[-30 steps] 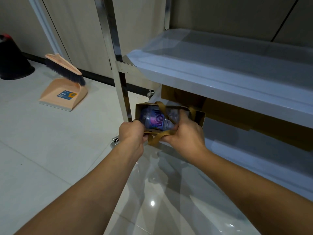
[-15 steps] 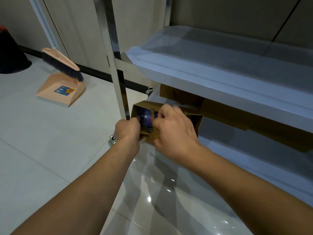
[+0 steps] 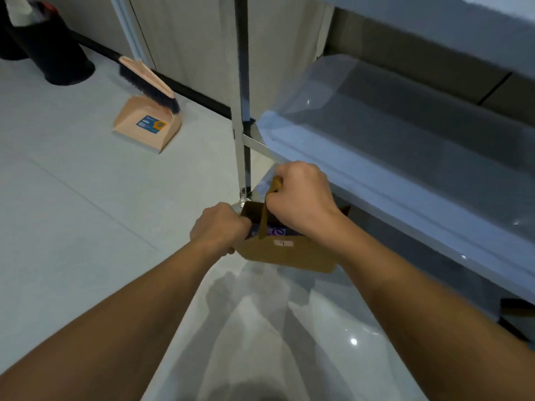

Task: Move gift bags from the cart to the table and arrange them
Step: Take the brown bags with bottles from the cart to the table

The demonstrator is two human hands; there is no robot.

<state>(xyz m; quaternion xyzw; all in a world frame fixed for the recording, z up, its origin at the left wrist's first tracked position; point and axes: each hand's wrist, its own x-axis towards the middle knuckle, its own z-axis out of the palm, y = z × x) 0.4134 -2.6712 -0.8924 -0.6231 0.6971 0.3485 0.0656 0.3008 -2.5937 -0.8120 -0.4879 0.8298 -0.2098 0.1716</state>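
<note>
A brown paper gift bag (image 3: 286, 254) with a small white label stands open on the cart's lower shelf (image 3: 260, 328), a purple packet visible inside it. My right hand (image 3: 301, 201) grips the bag's brown ribbon handle, fist closed above the bag's mouth. My left hand (image 3: 220, 227) holds the bag's left rim, fingers curled over the edge. Both arms reach in under the cart's upper shelf (image 3: 405, 157).
A chrome cart post (image 3: 241, 111) rises just behind the bag. On the tiled floor to the left lie a peach dustpan (image 3: 147, 127) with a brush and a black bin (image 3: 49, 47). A dark object (image 3: 518, 316) sits at the right edge.
The bag has come forward out from under the upper shelf. My right hand left the bag's mouth and now pulls the handle up. The camera tilted further down.
</note>
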